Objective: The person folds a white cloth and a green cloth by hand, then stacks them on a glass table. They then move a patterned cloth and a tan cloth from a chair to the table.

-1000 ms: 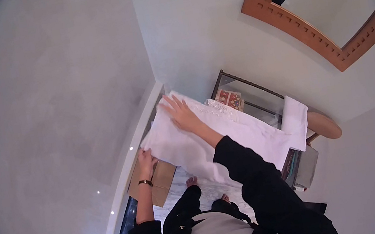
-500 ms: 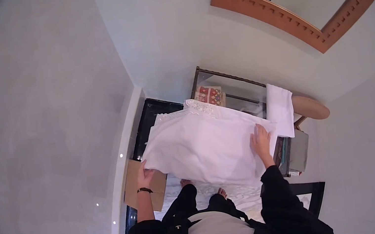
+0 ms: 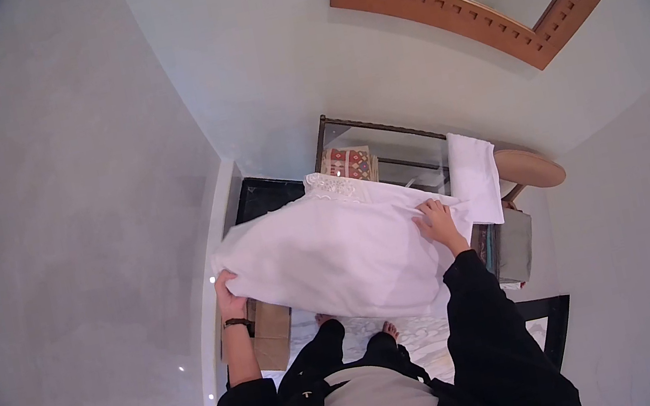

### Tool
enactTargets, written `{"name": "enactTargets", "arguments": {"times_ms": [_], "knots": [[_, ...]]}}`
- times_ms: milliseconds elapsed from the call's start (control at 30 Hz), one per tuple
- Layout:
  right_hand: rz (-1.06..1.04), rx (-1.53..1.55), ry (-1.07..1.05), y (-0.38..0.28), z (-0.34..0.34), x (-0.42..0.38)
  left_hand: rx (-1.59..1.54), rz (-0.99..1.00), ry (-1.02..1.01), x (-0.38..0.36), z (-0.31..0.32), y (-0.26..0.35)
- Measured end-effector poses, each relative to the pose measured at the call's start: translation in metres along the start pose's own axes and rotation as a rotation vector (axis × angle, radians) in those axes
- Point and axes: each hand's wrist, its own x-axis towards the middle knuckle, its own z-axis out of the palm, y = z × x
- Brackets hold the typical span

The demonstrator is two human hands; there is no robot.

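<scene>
A wide white cloth with lace trim (image 3: 325, 251) is spread over a glass-topped stand and hangs toward me in front. My left hand (image 3: 230, 298), with a dark band at the wrist, is closed on the cloth's left edge and holds it out to the side. My right hand (image 3: 440, 226) lies on the cloth near its right end, fingers apart, with small creases around the fingertips. The lace border (image 3: 333, 188) rests at the far side of the cloth, on the stand's top.
Beyond the cloth, the stand's glass top (image 3: 392, 139) shows, with a patterned red box (image 3: 347, 163) at its left. A folded white cloth (image 3: 474, 172) drapes over the stand's right end, beside a round brown board (image 3: 532, 168). A cardboard box (image 3: 272, 334) sits below left. Above hangs an orange-framed mirror (image 3: 438, 5).
My left hand has moved left and slightly up, pulling the cloth's left edge outward. My right hand has shifted slightly left and up on the cloth. The view has tilted a little.
</scene>
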Motion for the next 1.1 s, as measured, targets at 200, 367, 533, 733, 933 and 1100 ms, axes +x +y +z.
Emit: {"name": "enactTargets", "arguments": {"times_ms": [200, 367, 533, 733, 933, 1100], "knots": [[0.133, 0.262, -0.036, -0.002, -0.037, 0.001, 0.040, 0.030, -0.109, -0.005, 0.055, 0.009], [0.237, 0.240, 0.107, -0.007, -0.066, 0.009, -0.039, 0.060, -0.158, -0.004, 0.071, 0.025], [0.155, -0.054, 0.114, 0.005, -0.027, 0.014, -0.037, -0.033, 0.009, 0.025, 0.048, 0.020], [0.201, -0.184, 0.058, 0.014, 0.011, 0.011, 0.045, -0.125, 0.076, 0.066, -0.020, 0.002], [0.241, -0.355, 0.028, 0.013, 0.008, 0.004, 0.114, -0.096, 0.008, 0.041, -0.003, 0.032], [0.418, -0.449, 0.316, -0.018, -0.003, -0.020, 0.758, -0.104, 0.136, 0.071, -0.122, -0.020]]}}
